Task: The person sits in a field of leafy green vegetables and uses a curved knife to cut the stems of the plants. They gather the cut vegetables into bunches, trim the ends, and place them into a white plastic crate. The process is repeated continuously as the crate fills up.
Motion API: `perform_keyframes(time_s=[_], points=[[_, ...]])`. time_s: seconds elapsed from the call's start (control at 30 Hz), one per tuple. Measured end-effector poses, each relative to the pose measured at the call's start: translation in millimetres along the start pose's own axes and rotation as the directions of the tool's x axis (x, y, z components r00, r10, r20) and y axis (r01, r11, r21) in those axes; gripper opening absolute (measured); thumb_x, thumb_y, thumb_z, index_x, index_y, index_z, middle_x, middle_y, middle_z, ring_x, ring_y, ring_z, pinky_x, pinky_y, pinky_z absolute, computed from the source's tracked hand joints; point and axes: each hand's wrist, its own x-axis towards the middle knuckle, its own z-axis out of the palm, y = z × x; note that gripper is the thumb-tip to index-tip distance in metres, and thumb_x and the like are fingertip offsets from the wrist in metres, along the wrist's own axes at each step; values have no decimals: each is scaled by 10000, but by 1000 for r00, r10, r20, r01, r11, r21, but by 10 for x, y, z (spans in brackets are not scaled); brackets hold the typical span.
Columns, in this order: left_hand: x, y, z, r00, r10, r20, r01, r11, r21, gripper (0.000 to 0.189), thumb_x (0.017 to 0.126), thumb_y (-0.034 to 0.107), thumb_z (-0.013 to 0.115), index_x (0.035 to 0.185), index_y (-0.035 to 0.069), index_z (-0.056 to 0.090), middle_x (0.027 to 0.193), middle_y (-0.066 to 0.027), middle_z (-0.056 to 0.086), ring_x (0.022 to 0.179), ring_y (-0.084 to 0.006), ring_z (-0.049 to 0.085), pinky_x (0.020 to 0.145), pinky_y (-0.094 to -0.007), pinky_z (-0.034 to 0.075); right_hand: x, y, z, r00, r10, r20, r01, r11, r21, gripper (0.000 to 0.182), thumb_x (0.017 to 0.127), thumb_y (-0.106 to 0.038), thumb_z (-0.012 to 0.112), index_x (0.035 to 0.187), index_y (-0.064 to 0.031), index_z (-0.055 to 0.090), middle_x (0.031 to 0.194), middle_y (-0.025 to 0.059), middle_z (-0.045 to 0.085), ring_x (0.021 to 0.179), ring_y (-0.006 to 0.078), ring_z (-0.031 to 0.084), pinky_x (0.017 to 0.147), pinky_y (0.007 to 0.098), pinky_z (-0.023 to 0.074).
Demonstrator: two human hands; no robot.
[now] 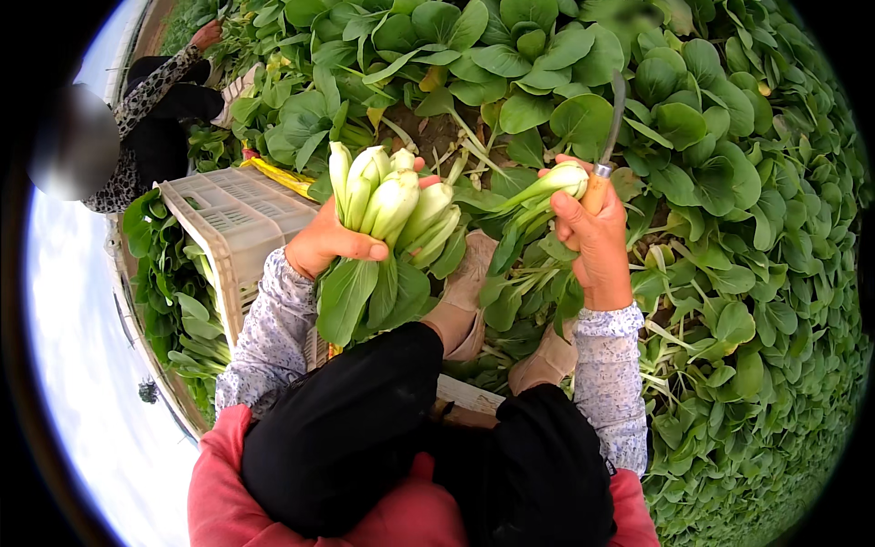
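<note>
A bunch of cut bok choy [389,198] is gripped in my left hand [335,236], its pale bases up and its leaves hanging over my knee. My right hand [591,239] holds a sickle-like knife by its wooden handle [596,191]; the narrow curved blade [615,116] points up and away from me. The same hand pinches a single bok choy [564,181] between thumb and fingers, base up. Its leaves trail down toward the left. The two hands are apart, above my shoes.
Beside my left arm a whitish plastic crate [239,212] lies tilted, with bok choy [184,308] at its open side. Yellow plastic [280,176] shows behind it. A co-worker [164,96] crouches at the upper left. Growing bok choy [718,171] spreads ahead and right. Under me is a low seat [468,396].
</note>
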Motion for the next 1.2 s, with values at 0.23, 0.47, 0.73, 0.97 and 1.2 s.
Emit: perform_keyframes(time_s=[0.23,0.47,0.73,0.97,1.2], points=[[68,101,124,985,123,-121,-129,991,-37,1109,573,170,777,1466,58,130,1405,-128,378,1258,-298,421,987,-441,410,-65,-14,130,999,42,7,-41,988,-146,499,721,-171,797,1137,-27,561,814,-15,591,551,24,466,464,156,387],[206,-90,490,995,-39,94,50,992,-118,1114,595,190,809,1463,47,125,1499,-156,224,1370,-248,268,1118,-390,215,-112,183,406,985,123,117,-143,973,179,492,773,-172,757,1145,-26,471,899,33,611,531,59,494,448,178,405],[230,-104,546,997,75,-23,-75,996,-38,997,641,73,797,1432,29,192,1466,-101,281,1290,-201,365,1061,-370,318,-27,287,478,985,143,99,-159,970,185,416,860,-137,640,1204,-41,427,1039,55,585,772,102,589,562,219,477],[268,272,105,999,-44,-22,49,938,342,898,610,26,739,1404,50,322,1256,-102,527,1178,-167,484,1003,-320,369,175,306,411,985,169,41,-156,963,-219,418,879,-206,632,1204,-11,456,1013,61,587,578,101,556,480,206,442],[364,411,-790,873,-69,-483,478,-72,875,1048,524,255,768,1441,192,265,1432,-297,254,927,-393,616,825,-403,510,544,651,338,962,174,212,-4,781,-624,444,967,-324,469,1323,-57,458,873,73,599,601,120,535,600,269,472]])
